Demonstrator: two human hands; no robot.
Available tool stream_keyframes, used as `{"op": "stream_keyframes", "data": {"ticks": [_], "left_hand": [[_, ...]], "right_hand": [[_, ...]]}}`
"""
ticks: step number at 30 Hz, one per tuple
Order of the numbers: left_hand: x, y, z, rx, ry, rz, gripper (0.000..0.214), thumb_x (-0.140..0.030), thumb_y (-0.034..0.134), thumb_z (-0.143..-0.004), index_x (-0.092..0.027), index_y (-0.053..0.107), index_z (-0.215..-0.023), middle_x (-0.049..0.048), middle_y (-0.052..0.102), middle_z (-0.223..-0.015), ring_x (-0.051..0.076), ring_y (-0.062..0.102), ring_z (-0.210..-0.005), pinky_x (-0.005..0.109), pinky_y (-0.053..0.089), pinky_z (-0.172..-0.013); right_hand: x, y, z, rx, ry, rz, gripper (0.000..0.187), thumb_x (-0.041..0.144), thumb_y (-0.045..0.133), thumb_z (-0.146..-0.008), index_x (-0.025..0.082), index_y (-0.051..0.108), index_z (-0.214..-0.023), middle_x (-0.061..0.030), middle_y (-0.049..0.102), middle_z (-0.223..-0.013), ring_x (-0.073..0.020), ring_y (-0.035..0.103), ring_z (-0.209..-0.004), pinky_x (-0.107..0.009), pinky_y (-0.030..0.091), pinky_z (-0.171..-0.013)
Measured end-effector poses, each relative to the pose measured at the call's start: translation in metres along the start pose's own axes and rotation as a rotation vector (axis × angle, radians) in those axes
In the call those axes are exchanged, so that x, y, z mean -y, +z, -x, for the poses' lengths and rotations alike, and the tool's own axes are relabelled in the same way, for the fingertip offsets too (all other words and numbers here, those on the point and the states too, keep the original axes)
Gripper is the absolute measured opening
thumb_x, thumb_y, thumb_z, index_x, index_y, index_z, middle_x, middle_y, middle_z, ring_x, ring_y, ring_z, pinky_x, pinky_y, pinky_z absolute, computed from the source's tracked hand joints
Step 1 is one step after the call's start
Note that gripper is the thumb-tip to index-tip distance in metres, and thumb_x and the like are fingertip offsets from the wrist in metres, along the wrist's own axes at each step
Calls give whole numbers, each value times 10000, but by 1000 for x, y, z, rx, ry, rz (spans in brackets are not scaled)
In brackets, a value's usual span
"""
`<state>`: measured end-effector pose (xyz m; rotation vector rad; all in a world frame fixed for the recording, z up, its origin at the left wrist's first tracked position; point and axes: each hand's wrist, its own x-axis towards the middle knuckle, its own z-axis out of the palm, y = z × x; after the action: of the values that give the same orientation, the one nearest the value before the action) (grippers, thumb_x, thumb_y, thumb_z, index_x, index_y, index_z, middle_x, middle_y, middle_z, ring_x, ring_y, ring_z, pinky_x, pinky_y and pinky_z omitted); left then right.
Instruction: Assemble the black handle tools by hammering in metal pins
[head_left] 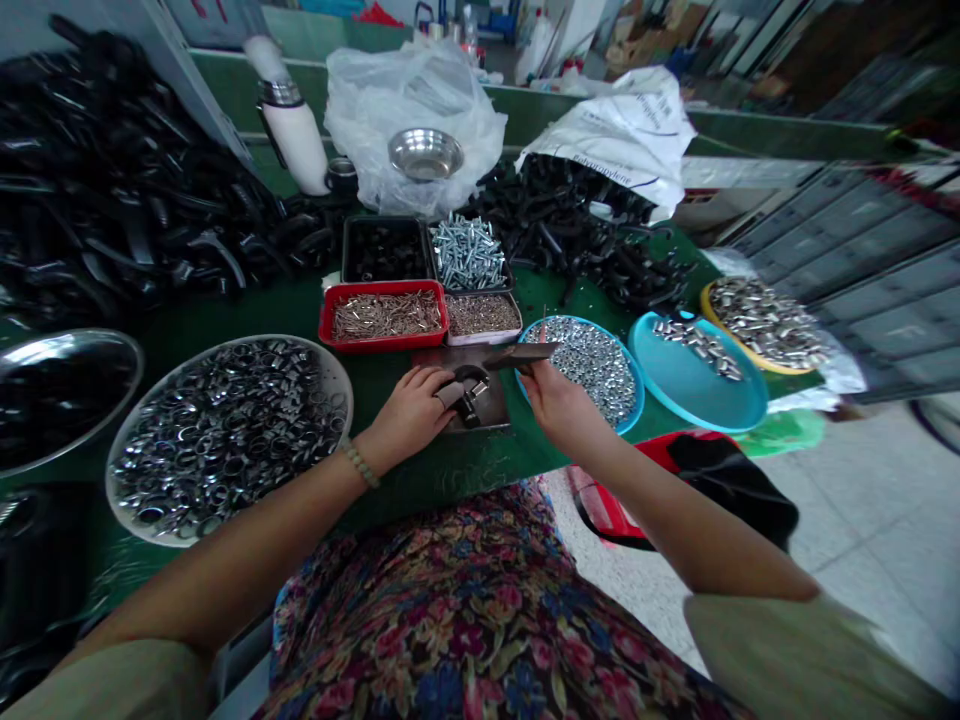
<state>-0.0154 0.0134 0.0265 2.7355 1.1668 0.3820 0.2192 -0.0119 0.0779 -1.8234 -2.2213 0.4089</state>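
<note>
My left hand [405, 415] grips a black part [469, 400] tight against a metal plate [495, 410]. My right hand [562, 405] pinches a dark flat strip [521, 354], right beside the blue dish [640, 385].

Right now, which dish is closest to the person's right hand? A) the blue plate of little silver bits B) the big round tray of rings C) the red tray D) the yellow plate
A: the right hand, pinching a dark strip, overlaps the edge of the blue plate, which holds little silver bits.
</note>
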Motion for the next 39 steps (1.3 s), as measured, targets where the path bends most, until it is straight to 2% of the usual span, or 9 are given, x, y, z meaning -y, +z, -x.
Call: {"op": "stream_keyframes", "data": {"ticks": [3, 8, 12, 15, 20, 24, 28, 32, 39], "left_hand": [[-9, 2, 3, 23, -39, -69, 386, -281, 520, -896, -216, 536, -1276, 117, 560, -1238, 292, 468, -1157, 457, 396, -973], [-19, 6, 4, 85, -82, 31, 444, -111, 366, -916, -137, 440, -1352, 140, 582, -1138, 249, 534, -1014, 401, 439, -892], [-13, -9, -11, 1, -258, 537, 345, -209, 386, -942, -163, 531, -1252, 105, 629, -1091, 212, 583, -953, 358, 450, -904], [-3, -14, -21, 75, -418, 878, 319, -276, 387, -950, -142, 584, -1164, 84, 685, -986, 191, 630, -849, 321, 484, -828], [-1, -8, -13, 195, -423, 328, 265, -261, 403, -939, -144, 640, -928, 121, 694, -935, 232, 653, -853, 338, 472, -801], [1, -22, -27, 232, -336, 21, 281, -368, 456, -925, -185, 659, -861, 90, 696, -836, 232, 651, -764, 326, 463, -713], [21, -30, -93, 8, -261, -111, 281, -324, 437, -935, -181, 678, -922, 105, 690, -975, 253, 610, -934, 362, 431, -797], [40, -13, -155, 12, -236, -181, 297, -178, 414, -917, -146, 705, -873, 137, 685, -976, 291, 548, -1044, 441, 361, -862], [44, 7, -167, -4, -218, -182, 288, -149, 414, -897, -113, 695, -948, 169, 663, -986, 300, 529, -1036, 466, 305, -882]], "right_hand": [[-10, 6, -1, 89, 19, 86, 308, 320, 330, -995, 189, 522, -1198, -114, 693, -1068, -231, 680, -863, -299, 468, -705], [-64, 9, 20, -129, 276, 319, 366, 352, 331, -994, 195, 493, -1281, -120, 658, -1116, -234, 666, -807, -306, 450, -620], [-103, 5, 22, -242, 251, 540, 353, 346, 445, -952, 171, 578, -1229, -149, 630, -1102, -287, 608, -923, -376, 466, -720], [-97, 2, -13, -325, 64, 472, 337, 360, 482, -939, 169, 633, -1173, -147, 617, -1127, -302, 544, -1040, -416, 446, -851], [-43, 8, -115, -27, -172, 405, 310, 297, 429, -963, 164, 664, -1115, -127, 649, -1071, -245, 546, -1042, -355, 435, -894], [-22, 23, -166, 38, -199, 423, 255, 246, 480, -924, 138, 677, -1044, -152, 652, -1087, -260, 545, -1059, -353, 438, -861], [-25, 33, -173, 44, -191, 434, 269, 209, 430, -934, 107, 646, -1057, -171, 650, -1094, -269, 548, -1058, -361, 432, -860], [-28, 33, -169, 35, -158, 441, 284, 245, 422, -942, 93, 612, -1087, -188, 629, -1133, -286, 535, -1069, -370, 433, -854], [-32, 32, -170, -1, -124, 356, 247, 186, 400, -938, 129, 614, -1047, -168, 639, -1136, -272, 514, -1120, -377, 412, -902]]}}
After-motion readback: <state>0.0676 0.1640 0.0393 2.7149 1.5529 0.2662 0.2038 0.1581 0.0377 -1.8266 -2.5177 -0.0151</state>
